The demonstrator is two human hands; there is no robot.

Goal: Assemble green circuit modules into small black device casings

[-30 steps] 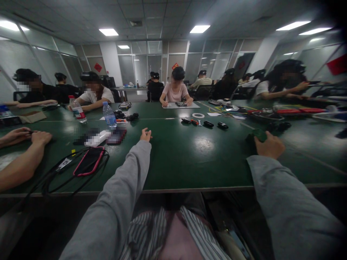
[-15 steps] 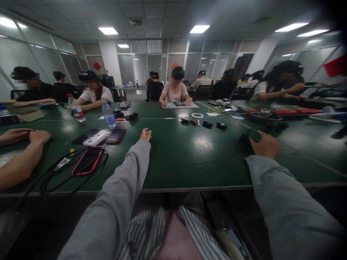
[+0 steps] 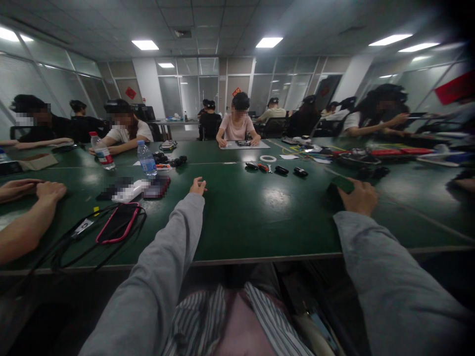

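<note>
Your right hand [image 3: 358,197] grips a dark green object [image 3: 342,184] on the green table [image 3: 245,217].
Your left hand [image 3: 198,186] rests on that table well left of the object; whether its fingers are curled or loose cannot be told. A red-edged phone [image 3: 119,222] lies farther left.

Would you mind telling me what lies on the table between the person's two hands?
Head view: only bare green table between left hand and right hand, which grips a dark green flat object.

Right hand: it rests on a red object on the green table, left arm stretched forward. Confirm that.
Not quite: the object under the right hand is dark green, not red, as the head view shows. The rest holds: green table, left hand stretched forward.
</note>
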